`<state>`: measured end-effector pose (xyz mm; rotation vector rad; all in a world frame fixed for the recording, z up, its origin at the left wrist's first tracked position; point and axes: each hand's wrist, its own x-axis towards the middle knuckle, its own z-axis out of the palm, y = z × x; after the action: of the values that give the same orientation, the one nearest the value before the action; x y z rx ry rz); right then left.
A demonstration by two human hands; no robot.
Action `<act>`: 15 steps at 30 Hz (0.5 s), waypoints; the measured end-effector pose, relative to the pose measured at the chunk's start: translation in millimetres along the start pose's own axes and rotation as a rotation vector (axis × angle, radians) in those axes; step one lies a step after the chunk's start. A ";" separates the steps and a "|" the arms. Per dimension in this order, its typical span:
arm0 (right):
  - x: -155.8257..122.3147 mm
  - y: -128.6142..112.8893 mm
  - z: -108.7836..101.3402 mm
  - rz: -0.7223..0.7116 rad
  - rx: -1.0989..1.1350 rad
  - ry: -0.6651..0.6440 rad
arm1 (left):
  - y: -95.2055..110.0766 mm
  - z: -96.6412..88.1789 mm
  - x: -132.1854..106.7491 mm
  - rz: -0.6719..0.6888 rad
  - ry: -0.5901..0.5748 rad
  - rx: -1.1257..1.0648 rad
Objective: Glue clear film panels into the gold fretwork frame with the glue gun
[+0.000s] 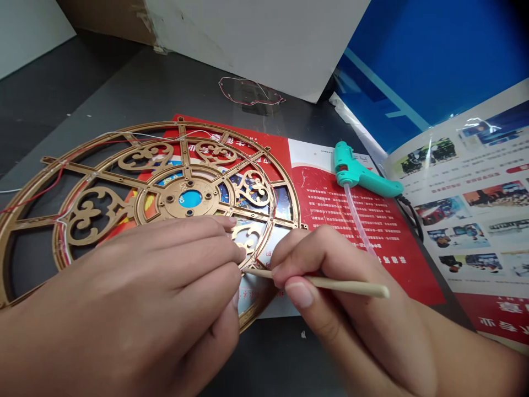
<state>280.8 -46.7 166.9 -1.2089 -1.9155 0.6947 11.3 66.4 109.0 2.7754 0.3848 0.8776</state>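
Note:
A round gold openwork frame (pixel 103 182) with scroll patterns lies flat on a red printed sheet (pixel 351 220). Thin red and white wires run along its rim and spokes. My left hand (pixel 136 298) lies flat on the frame's near right part, fingers together and pressing down. My right hand (pixel 343 298) is closed in a pinch on a thin wooden stick (pixel 351 286). The stick's tip points left and meets my left fingertips at the frame's edge.
A teal hot glue gun (pixel 359 176) with a clear glue stick lies on the red sheet at the right. A glossy photo brochure (pixel 475 209) and a blue sheet (pixel 413 60) sit far right. White cardboard (pixel 264 38) stands behind, with a loose wire loop (pixel 248 91) before it.

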 end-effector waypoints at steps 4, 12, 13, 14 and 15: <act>-0.7 -0.2 1.2 -0.006 0.002 -0.007 | -2.3 0.5 -13.6 -0.013 0.016 0.053; 2.3 1.3 1.1 -0.004 0.006 0.005 | -9.9 3.3 -33.7 -0.049 0.014 0.138; 2.8 1.6 1.1 -0.007 0.001 0.005 | -9.2 2.8 -32.7 -0.051 0.010 0.138; 3.0 1.8 1.1 -0.008 -0.005 0.007 | -8.1 2.0 -30.4 -0.046 0.009 0.137; 3.0 1.8 1.1 -0.009 -0.010 0.007 | -6.7 0.9 -27.0 -0.036 0.002 0.132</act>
<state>280.0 -43.3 165.9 -1.2073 -1.9198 0.6758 -10.7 64.3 92.1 2.8769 0.5092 0.8768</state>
